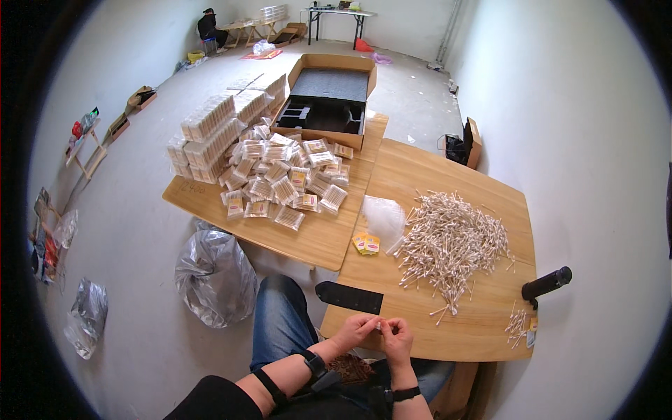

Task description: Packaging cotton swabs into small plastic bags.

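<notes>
My left hand [355, 330] and my right hand [397, 337] meet at the near edge of the wooden table [476, 329], both pinching a small pale item [380, 325] between the fingertips; it is too small to identify. A big loose heap of cotton swabs [451, 241] lies just beyond the hands. A flat black rectangular piece [348, 297] rests at the table's near left corner. Small yellow labels [366, 243] and a clear plastic bag [383, 215] lie left of the heap.
A second table [308, 238] at left carries many packed swab boxes [280, 178] and stacked clear packs [206, 136], plus an open cardboard box [327, 98]. A black cylinder [547, 283] sits at the right edge. A grey bag [215, 276] stands on the floor. A person [208, 26] sits far back.
</notes>
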`<state>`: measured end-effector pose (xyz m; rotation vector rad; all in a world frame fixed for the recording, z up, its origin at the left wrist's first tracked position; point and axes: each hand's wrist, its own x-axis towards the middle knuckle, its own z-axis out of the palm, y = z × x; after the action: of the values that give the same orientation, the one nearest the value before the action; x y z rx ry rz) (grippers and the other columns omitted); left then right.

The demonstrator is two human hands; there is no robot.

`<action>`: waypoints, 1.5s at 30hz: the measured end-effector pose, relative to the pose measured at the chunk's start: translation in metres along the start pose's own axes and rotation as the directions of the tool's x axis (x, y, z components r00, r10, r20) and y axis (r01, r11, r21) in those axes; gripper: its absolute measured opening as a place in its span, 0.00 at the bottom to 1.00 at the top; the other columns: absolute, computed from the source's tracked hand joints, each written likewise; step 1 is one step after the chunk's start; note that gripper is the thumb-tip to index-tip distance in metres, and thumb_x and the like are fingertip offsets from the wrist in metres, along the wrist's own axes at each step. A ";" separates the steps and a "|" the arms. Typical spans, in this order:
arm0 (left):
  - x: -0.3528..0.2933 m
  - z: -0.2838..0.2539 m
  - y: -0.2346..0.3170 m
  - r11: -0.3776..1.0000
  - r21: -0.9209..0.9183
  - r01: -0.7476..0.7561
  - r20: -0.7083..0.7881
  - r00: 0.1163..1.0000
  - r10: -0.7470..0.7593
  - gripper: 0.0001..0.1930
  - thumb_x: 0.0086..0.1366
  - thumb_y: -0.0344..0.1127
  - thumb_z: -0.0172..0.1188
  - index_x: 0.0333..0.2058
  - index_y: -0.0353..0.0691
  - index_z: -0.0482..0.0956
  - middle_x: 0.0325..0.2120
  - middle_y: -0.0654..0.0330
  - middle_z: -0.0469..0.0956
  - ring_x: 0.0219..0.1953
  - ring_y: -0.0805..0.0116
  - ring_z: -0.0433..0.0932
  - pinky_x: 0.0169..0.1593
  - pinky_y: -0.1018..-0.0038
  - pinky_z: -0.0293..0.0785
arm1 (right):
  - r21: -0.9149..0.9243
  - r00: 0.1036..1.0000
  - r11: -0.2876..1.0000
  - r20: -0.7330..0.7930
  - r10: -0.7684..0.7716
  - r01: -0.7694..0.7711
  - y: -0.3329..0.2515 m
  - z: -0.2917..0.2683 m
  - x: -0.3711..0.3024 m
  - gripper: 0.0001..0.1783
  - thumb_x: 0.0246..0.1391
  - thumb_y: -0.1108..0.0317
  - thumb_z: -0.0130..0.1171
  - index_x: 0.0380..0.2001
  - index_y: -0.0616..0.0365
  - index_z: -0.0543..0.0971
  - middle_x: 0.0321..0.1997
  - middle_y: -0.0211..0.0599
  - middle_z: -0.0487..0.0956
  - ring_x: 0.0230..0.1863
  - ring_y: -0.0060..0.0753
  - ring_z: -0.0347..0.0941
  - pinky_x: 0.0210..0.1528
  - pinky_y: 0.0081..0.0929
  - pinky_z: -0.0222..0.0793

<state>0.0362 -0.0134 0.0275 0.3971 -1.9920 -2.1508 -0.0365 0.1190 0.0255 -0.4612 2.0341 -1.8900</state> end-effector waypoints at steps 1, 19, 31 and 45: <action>0.000 -0.001 -0.001 0.999 -0.015 -0.031 -0.008 0.999 0.031 0.15 0.72 0.39 0.51 0.44 0.33 0.81 0.36 0.56 0.82 0.40 0.70 0.79 0.46 0.74 0.74 | 0.018 0.999 0.999 0.004 0.038 -0.038 -0.003 0.002 0.000 0.07 0.59 0.71 0.62 0.31 0.59 0.75 0.29 0.27 0.77 0.30 0.15 0.72 0.34 0.15 0.70; 0.003 0.010 0.007 0.999 0.028 -0.034 -0.069 0.997 0.036 0.17 0.73 0.41 0.47 0.43 0.33 0.80 0.37 0.53 0.80 0.41 0.64 0.78 0.47 0.71 0.73 | -0.044 0.996 0.999 -0.080 -0.032 0.029 -0.013 0.005 -0.010 0.06 0.59 0.72 0.61 0.31 0.58 0.74 0.28 0.25 0.75 0.29 0.15 0.71 0.33 0.15 0.69; -0.001 0.017 -0.022 0.990 -0.041 -0.134 -0.039 0.990 0.132 0.14 0.71 0.39 0.53 0.41 0.33 0.79 0.36 0.56 0.79 0.40 0.67 0.78 0.45 0.72 0.73 | 0.074 0.999 0.997 -0.021 0.038 -0.037 0.003 0.001 -0.010 0.06 0.61 0.70 0.59 0.32 0.59 0.74 0.31 0.27 0.76 0.31 0.16 0.70 0.37 0.16 0.69; -0.009 0.003 0.013 0.991 0.045 -0.127 0.164 0.979 0.118 0.17 0.74 0.43 0.47 0.51 0.38 0.77 0.42 0.51 0.80 0.45 0.61 0.79 0.50 0.70 0.73 | -0.039 0.999 0.998 0.020 -0.039 0.040 -0.039 -0.014 -0.020 0.07 0.62 0.69 0.59 0.31 0.59 0.74 0.30 0.28 0.75 0.30 0.17 0.70 0.34 0.17 0.68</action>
<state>0.0432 -0.0084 0.0412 0.1067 -2.1041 -2.1155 -0.0246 0.1381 0.0658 -0.5320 2.0680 -1.8631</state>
